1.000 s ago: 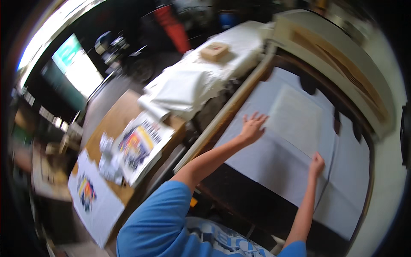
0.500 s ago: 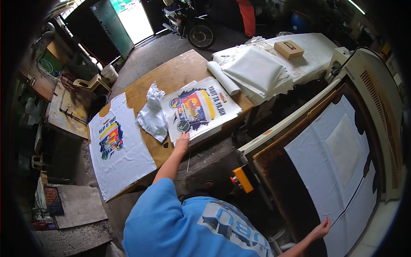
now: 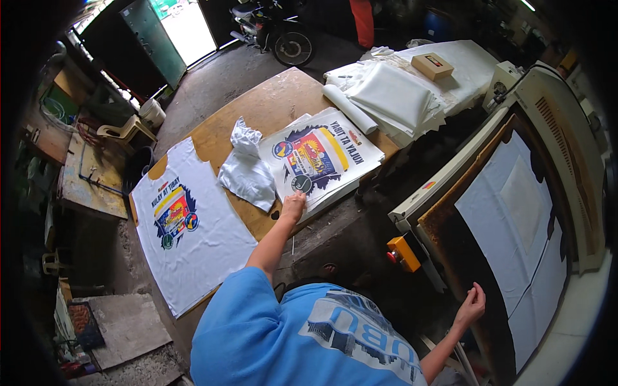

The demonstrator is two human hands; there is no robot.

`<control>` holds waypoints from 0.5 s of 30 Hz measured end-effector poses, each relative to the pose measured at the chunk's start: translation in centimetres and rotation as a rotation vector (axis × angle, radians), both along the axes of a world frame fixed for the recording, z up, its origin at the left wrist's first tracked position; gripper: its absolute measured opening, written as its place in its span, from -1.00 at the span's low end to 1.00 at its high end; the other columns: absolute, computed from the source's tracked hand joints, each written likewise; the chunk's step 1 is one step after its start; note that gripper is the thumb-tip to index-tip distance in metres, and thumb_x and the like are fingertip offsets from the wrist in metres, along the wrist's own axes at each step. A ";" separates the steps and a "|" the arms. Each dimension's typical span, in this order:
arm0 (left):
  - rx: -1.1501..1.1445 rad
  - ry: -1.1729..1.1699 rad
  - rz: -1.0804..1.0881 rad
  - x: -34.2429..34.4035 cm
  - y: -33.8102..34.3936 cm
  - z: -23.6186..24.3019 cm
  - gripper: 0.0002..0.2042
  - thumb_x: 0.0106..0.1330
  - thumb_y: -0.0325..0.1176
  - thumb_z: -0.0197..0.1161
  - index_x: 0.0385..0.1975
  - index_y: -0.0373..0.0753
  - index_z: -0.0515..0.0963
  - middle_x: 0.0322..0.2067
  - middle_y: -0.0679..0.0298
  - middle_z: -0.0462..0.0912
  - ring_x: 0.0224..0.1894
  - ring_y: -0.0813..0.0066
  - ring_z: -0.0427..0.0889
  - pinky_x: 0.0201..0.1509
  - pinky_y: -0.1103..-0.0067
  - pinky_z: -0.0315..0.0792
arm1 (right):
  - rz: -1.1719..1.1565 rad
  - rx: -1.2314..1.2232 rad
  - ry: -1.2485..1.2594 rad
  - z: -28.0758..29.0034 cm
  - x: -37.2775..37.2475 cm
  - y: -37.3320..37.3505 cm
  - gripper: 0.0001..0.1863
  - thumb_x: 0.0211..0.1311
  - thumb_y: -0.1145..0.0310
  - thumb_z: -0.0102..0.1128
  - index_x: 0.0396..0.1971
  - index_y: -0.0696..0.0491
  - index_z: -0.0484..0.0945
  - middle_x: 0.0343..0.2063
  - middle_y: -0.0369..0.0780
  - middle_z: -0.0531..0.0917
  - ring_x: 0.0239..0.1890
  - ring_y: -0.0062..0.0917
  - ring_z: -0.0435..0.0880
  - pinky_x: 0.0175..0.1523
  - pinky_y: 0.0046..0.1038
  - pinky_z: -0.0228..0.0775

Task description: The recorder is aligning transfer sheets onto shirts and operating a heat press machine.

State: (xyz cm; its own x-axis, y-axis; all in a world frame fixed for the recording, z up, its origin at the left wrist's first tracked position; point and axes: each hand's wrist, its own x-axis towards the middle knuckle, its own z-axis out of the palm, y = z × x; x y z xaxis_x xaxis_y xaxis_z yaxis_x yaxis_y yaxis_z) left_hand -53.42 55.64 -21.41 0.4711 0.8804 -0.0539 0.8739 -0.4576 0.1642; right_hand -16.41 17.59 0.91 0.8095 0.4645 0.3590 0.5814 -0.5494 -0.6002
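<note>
Printed sheets [image 3: 325, 154]: stacked on wooden tabletop [image 3: 280, 90], along its near edge, close to R corner; bright design faces up, whole, w/ loose edges of several sheets showing underneath. Exact no. can't tell.
L hand [image 3: 294, 206]: at stack's near L corner, fingertips on the top sheet; fingers close together, thumb mostly hidden, so can't tell if grip is pinching paper or just touching.
R hand [image 3: 471, 305]: grip loosely bent, part-spread, nothing seen in it; over dark near side of press bed [image 3: 444, 235], just beside the white cloth [image 3: 479, 231], no contact seen.
Shirt [image 3: 212, 238]: flat over tabletop's L end, similar design already on its chest; that one looks done.
Press: lid [image 3: 547, 106] raised; cloth spread on bed w/ pale blank sheet [image 3: 523, 206] on top. No colour design visible on cloth's upper side, so this part looks unfinished, tho underside is hidden.
Left over: approx. a thick pile of printed sheets, prob. mostly unused; crumpled white cloth [image 3: 250, 177] between shirt & stack, no design visible.
Tabletop's R corner: white roll [image 3: 349, 109] beside stack, plain white sheets [image 3: 394, 100] just beyond.
</note>
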 end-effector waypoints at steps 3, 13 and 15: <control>0.026 0.009 -0.038 -0.2 0.2 -0.1 -0.77 -0.04 -0.28 0.24 -0.40 -0.15 0.41 -0.38 0.27 0.50 -0.26 0.31 0.54 -0.22 0.37 0.29 | -0.028 -0.012 0.012 -0.1 -0.7 -1.7 -0.83 0.16 0.47 -0.03 -0.31 0.17 0.53 -0.52 -0.23 0.50 -0.54 -0.58 0.47 -0.46 -0.57 0.28; 0.030 -0.094 -0.172 -2.3 3.1 -1.2 -0.91 0.03 -0.42 0.05 -0.55 -0.24 0.50 -0.49 0.16 0.53 -0.42 0.17 0.55 -0.38 0.35 0.41 | -0.117 -0.002 0.048 0.8 -3.2 -5.3 -0.84 0.12 0.53 -0.03 -0.34 0.20 0.53 -0.51 -0.21 0.50 -0.53 -0.57 0.47 -0.43 -0.60 0.29; 0.072 -0.151 -0.130 -2.3 2.8 -0.5 -0.88 0.09 -0.39 0.02 -0.57 -0.24 0.48 -0.50 0.11 0.53 -0.46 0.13 0.55 -0.38 0.32 0.43 | -0.137 -0.054 0.069 1.6 -4.0 -5.5 -0.84 0.11 0.55 -0.04 -0.35 0.22 0.52 -0.50 -0.19 0.50 -0.52 -0.56 0.47 -0.41 -0.58 0.31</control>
State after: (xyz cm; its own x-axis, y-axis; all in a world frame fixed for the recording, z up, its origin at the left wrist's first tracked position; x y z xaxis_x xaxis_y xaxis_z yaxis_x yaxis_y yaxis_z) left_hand -55.72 58.47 -21.89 0.5787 0.8109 0.0872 0.7747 -0.5800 0.2518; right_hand -20.44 12.13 2.48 0.8887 0.3648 0.2776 0.4568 -0.6535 -0.6036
